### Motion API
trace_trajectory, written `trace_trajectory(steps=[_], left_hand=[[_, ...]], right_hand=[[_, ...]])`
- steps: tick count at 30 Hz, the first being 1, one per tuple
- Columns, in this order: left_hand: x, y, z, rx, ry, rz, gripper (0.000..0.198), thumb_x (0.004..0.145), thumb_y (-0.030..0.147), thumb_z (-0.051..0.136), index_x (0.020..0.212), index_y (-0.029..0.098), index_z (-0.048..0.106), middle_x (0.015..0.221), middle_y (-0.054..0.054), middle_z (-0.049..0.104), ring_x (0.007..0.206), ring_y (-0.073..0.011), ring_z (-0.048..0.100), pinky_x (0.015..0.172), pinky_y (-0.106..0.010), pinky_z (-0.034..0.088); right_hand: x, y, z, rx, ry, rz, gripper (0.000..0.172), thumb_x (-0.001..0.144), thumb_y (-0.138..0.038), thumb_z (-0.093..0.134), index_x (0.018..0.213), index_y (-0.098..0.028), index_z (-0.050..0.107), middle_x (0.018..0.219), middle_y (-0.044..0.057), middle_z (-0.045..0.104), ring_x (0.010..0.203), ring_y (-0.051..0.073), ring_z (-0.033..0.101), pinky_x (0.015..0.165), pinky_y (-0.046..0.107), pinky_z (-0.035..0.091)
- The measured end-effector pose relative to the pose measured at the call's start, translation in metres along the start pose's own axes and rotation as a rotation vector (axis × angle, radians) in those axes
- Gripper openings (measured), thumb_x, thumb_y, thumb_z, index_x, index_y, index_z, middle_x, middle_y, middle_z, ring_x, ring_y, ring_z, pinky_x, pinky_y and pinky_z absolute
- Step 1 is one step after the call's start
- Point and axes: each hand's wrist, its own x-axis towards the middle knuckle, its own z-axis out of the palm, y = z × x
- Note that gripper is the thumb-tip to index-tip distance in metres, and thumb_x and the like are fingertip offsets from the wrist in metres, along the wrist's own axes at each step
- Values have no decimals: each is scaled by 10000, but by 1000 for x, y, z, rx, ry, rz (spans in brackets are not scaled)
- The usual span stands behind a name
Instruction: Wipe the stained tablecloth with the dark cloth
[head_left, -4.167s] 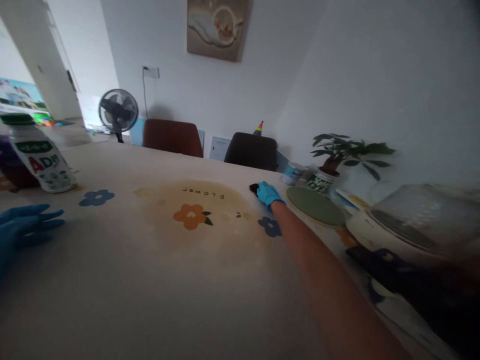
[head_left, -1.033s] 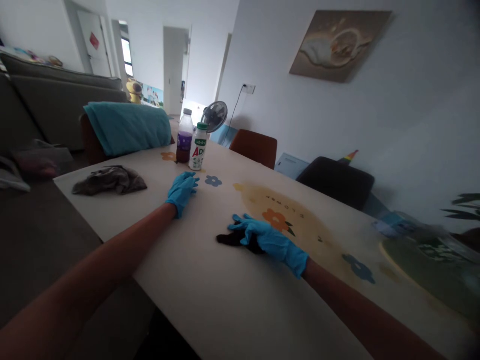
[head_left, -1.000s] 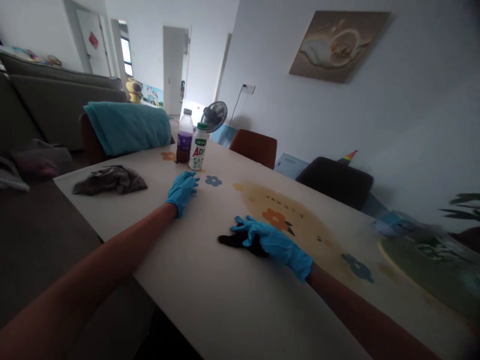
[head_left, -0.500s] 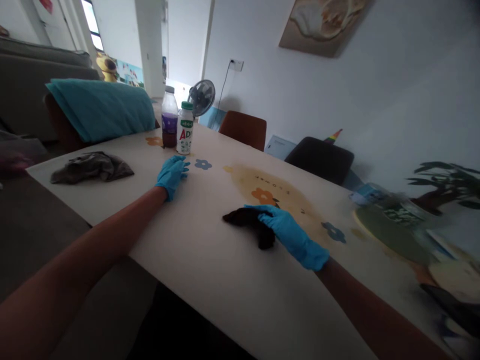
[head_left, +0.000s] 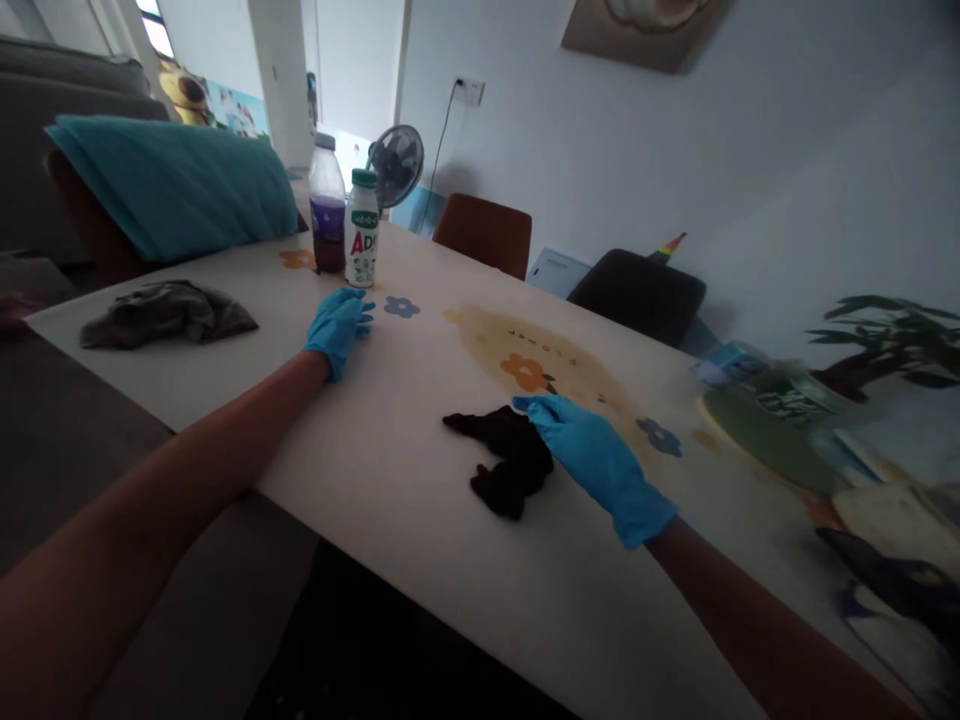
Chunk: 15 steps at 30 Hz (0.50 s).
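Note:
My left hand [head_left: 340,328], in a blue glove, rests on the white table cover [head_left: 360,450] with its fingers spread and nothing in them. Just beyond its fingertips stand a white bottle with a green cap [head_left: 363,235] and a clear bottle with a purple label [head_left: 328,215], dark liquid inside. My right hand [head_left: 596,455], gloved alike, grips the right edge of a crumpled black cloth [head_left: 510,455] lying on the table; part of the grip is hidden behind the fingers. A grey cloth [head_left: 169,315] lies bunched near the left corner.
A chair draped with a teal cloth [head_left: 176,190] stands at the left end. A brown chair [head_left: 486,235] and a dark chair [head_left: 641,293] line the far side. On the right are a green round mat [head_left: 765,440], a potted plant [head_left: 862,350] and blurred items. A fan [head_left: 397,165] stands behind.
My right hand has shifted slightly right, off the top of the black cloth to its edge, and more of the cloth shows. My left hand stays on the table. The view has tilted down slightly.

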Motion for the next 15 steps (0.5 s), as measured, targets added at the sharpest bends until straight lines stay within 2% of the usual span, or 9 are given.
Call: trace_trajectory(steps=[2, 5, 8, 10, 11, 13, 15], left_hand=[[-1, 1, 1, -4, 4, -4, 225, 1155, 165, 709, 1372, 174, 764, 1472, -210, 892, 1258, -293, 873, 1095, -428, 711], [-3, 3, 3, -45, 19, -15, 216, 1177, 104, 649, 1339, 165, 777, 1478, -210, 891, 1243, -290, 866, 1135, -451, 696], [-5, 4, 4, -114, 49, -30, 197, 1174, 79, 651, 1283, 161, 794, 1411, -206, 901, 1299, -309, 850, 1177, -467, 682], [-5, 4, 3, -164, 57, -37, 193, 1159, 79, 676, 1268, 176, 802, 1348, -185, 912, 1354, -320, 835, 1191, -465, 684], [-5, 3, 3, -184, 56, -36, 194, 1151, 84, 689, 1266, 186, 806, 1325, -176, 916, 1374, -324, 829, 1195, -466, 686], [-3, 4, 1, -200, 60, -18, 185, 1137, 101, 718, 1266, 195, 811, 1323, -175, 918, 1381, -332, 828, 1202, -479, 685], [0, 6, -2, -191, 79, 24, 173, 1127, 134, 756, 1284, 187, 809, 1374, -190, 913, 1360, -336, 838, 1206, -491, 676]], right_hand=[[-11, 4, 0, -68, 93, -24, 510, 1232, -488, 600, 1551, -309, 955, 1543, 131, 948, 1446, 441, 916, 1308, 698, 733], [-25, 7, 6, -61, 115, -165, 549, 1245, -526, 647, 1713, -351, 874, 1751, 109, 847, 1640, 448, 808, 1447, 716, 625], [-30, 7, 17, -53, -99, -316, 682, 1202, -654, 788, 1848, -437, 767, 2019, 52, 598, 1912, 497, 499, 1597, 796, 350], [-27, 3, 28, -78, -277, -386, 744, 1190, -698, 817, 1891, -469, 719, 2094, 35, 477, 1988, 535, 309, 1610, 865, 172], [-23, -1, 34, -96, -334, -410, 745, 1201, -701, 805, 1903, -477, 702, 2107, 32, 450, 2001, 546, 259, 1602, 892, 114], [-13, -8, 46, -123, -375, -448, 710, 1234, -680, 759, 1914, -490, 683, 2099, 23, 463, 2000, 546, 261, 1595, 908, 82], [1, -17, 58, -128, -372, -477, 694, 1260, -650, 715, 1930, -473, 666, 2075, 25, 511, 1980, 531, 329, 1604, 884, 137]])
